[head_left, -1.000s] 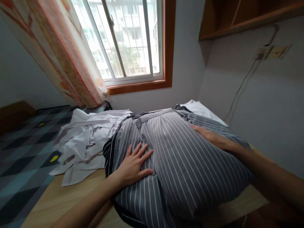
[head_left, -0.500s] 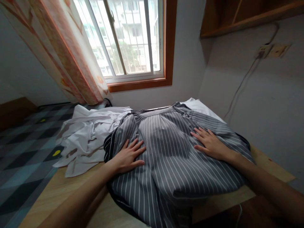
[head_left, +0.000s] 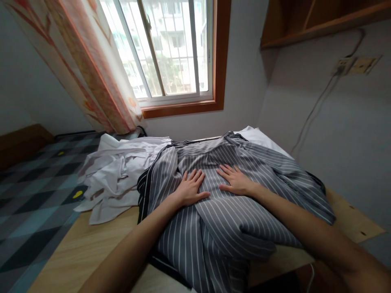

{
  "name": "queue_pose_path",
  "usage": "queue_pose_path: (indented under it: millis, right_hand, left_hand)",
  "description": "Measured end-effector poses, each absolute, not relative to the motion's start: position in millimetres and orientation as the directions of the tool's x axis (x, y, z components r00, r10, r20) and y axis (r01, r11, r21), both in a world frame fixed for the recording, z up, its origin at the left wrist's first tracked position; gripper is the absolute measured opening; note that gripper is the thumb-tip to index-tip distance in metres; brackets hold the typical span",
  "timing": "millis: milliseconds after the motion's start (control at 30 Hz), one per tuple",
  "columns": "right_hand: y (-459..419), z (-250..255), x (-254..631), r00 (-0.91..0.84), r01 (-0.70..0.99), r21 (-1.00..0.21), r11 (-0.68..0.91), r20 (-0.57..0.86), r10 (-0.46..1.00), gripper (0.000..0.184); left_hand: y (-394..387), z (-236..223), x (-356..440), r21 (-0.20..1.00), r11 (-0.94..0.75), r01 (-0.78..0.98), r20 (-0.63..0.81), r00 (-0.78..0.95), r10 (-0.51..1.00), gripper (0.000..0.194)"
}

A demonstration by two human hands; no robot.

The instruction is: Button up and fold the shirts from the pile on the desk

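A grey garment with white pinstripes and black edging (head_left: 222, 219) lies spread over the table, its near part hanging past the front edge. My left hand (head_left: 191, 189) rests flat on the middle of the cloth, fingers spread. Close by on the right, my right hand (head_left: 235, 181) also presses palm-down on the fabric with fingers apart. Neither hand grips anything. Wrinkles run through the cloth around both hands.
Crumpled white clothing (head_left: 116, 175) lies left of the garment, and more white cloth (head_left: 259, 138) shows behind it. The wooden tabletop (head_left: 91, 240) adjoins a checked bed (head_left: 33, 203). A power cord (head_left: 314, 101) hangs down the right wall.
Both hands have slid inward across the striped cloth, left hand rightward and right hand leftward, ending closer together. The fabric has bunched and shifted. The view has turned slightly left.
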State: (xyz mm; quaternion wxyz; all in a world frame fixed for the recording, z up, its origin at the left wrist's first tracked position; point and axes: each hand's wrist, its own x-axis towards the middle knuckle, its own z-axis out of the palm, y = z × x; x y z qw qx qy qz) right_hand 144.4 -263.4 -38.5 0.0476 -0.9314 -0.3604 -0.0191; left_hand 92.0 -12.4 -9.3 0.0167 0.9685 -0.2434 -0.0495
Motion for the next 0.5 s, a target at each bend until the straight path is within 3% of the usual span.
queue_pose_path:
  millis: [300,500]
  right_hand:
    - [-296.7,-18.1,129.2,0.759,0.648,-0.129,-0.75,0.037,0.65,0.073]
    - [-285.4,12.4,29.4,0.524,0.805,-0.35,-0.479,0.039,0.851,0.088]
  left_hand:
    - [-3.0,3.8,90.2,0.103,-0.864,-0.493,-0.126,0.855,-0.503,0.089]
    - [-4.1,21.8,31.2,0.176,-0.761,-0.624,-0.114,0.755,-0.646,0.093]
